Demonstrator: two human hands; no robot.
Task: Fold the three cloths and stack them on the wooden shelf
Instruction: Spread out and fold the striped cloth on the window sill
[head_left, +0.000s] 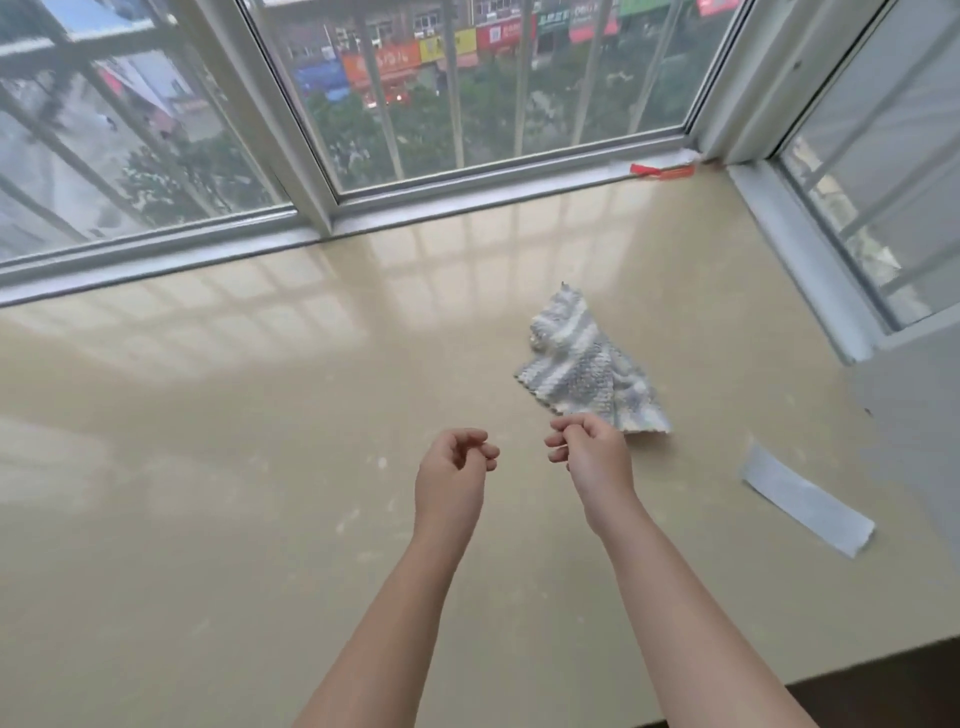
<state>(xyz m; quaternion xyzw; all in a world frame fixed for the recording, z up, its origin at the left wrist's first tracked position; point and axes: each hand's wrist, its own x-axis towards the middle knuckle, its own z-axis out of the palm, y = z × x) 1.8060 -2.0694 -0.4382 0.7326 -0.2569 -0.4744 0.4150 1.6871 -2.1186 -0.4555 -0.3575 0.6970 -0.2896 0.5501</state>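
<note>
Grey-striped cloth (582, 364) lies crumpled just beyond right hand (592, 457), grip unclear; left hand (452, 478) relaxed, empty. Next, probably: flatten, then fold.

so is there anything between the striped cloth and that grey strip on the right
No. In the head view, only bare beige ledge lies between the striped cloth and the grey strip.

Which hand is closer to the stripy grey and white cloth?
Right. The right hand is at the near edge of the grey and white striped cloth; the left hand is further left, apart from it.
</note>
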